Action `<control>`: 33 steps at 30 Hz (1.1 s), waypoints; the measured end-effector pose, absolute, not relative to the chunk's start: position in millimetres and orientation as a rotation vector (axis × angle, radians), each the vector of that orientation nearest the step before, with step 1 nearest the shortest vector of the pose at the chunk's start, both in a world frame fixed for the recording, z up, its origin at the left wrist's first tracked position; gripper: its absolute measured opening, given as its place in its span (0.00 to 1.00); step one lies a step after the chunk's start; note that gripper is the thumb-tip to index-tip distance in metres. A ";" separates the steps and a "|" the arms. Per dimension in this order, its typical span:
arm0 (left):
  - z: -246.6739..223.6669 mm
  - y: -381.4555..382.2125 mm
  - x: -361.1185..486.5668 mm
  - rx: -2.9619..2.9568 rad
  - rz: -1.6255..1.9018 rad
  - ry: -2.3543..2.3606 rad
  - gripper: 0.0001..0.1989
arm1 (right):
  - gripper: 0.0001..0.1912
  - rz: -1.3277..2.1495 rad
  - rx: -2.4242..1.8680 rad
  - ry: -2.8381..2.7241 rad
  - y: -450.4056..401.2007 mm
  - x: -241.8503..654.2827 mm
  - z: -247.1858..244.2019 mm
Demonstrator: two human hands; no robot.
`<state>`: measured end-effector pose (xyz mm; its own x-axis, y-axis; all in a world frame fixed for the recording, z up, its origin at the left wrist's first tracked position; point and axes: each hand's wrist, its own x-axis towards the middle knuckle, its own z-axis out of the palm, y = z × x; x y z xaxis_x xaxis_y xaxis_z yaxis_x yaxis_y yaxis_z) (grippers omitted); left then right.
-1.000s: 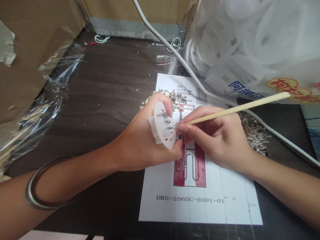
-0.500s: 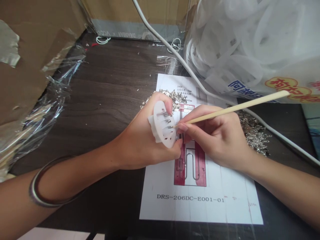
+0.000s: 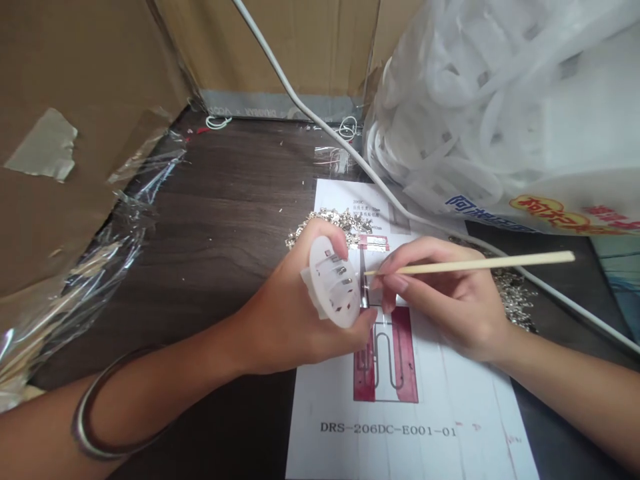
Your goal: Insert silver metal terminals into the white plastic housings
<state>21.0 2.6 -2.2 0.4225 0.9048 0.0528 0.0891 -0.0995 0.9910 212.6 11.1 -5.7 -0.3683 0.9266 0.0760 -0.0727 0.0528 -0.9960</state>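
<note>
My left hand (image 3: 295, 313) is closed around a white oval plastic piece (image 3: 331, 283), its slotted face tilted toward my right hand. Small metal bits sit in some of its slots. Between the thumb and fingers of my right hand (image 3: 440, 293) is a thin wooden stick (image 3: 490, 264); its narrow tip lies just to the right of the plastic piece, apart from it. Behind my left hand is a pile of small metal parts (image 3: 345, 221). A second pile of metal parts (image 3: 517, 300) lies partly hidden beyond my right hand.
Under both hands lies a printed sheet (image 3: 380, 443) with a red-marked drawing. A large clear bag (image 3: 480, 127) of white plastic pieces stands at the back right. A white cable (image 3: 300, 103) crosses the table. Cardboard (image 3: 90, 73) and clear wrap with wooden sticks (image 3: 70, 280) are at left.
The stick's tip has drawn back to the right, away from the plastic piece, and the stick lies more level. The whole view has shifted, so things appear lower.
</note>
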 end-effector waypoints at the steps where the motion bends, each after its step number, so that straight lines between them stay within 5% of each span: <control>1: -2.1 2.7 21.4 1.516 0.875 0.920 0.22 | 0.02 1.462 -0.913 -1.475 11.5 212.8 -5.5; 13: -1.9 1.6 19.5 1.568 0.735 1.038 0.34 | 0.05 1.452 -0.990 -1.409 13.4 207.2 -5.4; 33: 0.7 1.0 19.9 1.614 0.751 0.986 0.27 | 0.04 1.529 -0.897 -1.361 13.6 212.2 -9.5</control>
<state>19.9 1.0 0.7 0.4628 0.8864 -0.0094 0.2261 -0.1078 0.9681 212.2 13.6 -9.5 -0.3557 0.9339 0.0353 -0.1437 -0.0173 -0.9895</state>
